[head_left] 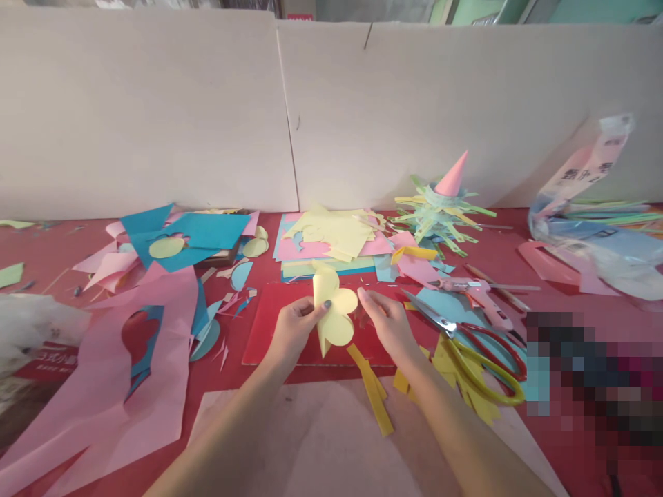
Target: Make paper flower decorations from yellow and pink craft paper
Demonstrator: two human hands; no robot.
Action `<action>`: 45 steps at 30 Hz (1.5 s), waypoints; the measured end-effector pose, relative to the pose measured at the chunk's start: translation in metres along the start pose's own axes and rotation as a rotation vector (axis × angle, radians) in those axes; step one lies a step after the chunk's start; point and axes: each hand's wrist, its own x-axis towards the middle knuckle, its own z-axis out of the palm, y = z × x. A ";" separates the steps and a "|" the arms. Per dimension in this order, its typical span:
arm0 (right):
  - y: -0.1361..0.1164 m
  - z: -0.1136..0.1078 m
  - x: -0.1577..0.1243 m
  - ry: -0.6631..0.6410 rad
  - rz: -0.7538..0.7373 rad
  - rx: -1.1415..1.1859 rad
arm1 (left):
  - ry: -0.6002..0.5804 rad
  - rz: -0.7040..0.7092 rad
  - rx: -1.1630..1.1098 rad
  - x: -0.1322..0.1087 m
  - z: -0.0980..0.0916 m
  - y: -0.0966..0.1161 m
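My left hand (299, 324) is closed on a pale yellow paper flower (339, 307) with rounded petals, its thumb lying over the left side. The paper looks folded along that side and stands upright above a red board (274, 331). Just right of the petals is my right hand (386, 321), fingers partly stretched out and a small gap from the paper; I see nothing held in it. Beside my right wrist lie two pairs of scissors, one with red handles (505, 345) and one with yellow handles (489, 376). Yellow paper strips (376, 397) lie below the flower.
Colored paper sheets (336, 231) are stacked behind the board. A pink hot glue gun (484, 293) lies at right, near a paper-strip figure with a pink cone (453, 176). Cut pink paper (98, 386) covers the left. A white panel (155, 110) closes off the back.
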 end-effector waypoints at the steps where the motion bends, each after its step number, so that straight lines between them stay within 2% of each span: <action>1: -0.001 0.000 0.000 -0.013 -0.005 0.006 | 0.000 -0.001 0.009 0.000 0.000 0.001; 6: 0.000 0.003 -0.001 -0.100 -0.007 0.025 | 0.000 -0.012 0.062 -0.002 0.002 0.005; 12: 0.004 0.003 -0.002 -0.100 0.006 -0.018 | -0.006 -0.003 0.069 -0.003 0.002 0.004; 18: 0.004 -0.001 0.001 -0.108 0.022 -0.016 | -0.013 -0.032 -0.075 -0.004 0.002 0.005; 23: 0.002 -0.003 0.001 -0.244 0.065 0.003 | -0.050 -0.017 -0.020 -0.005 0.004 0.013; 27: 0.001 -0.001 -0.001 -0.343 0.043 -0.028 | 0.038 -0.029 0.054 -0.003 0.001 0.013; 37: 0.002 -0.001 -0.001 -0.294 -0.003 -0.118 | 0.098 0.037 0.062 0.002 -0.006 0.005; 41: 0.002 -0.001 0.000 -0.223 -0.002 -0.125 | -0.025 -0.027 -0.002 0.000 0.001 0.006; 45: 0.004 -0.001 0.000 -0.155 -0.007 -0.095 | -0.129 -0.037 0.061 -0.003 0.008 0.004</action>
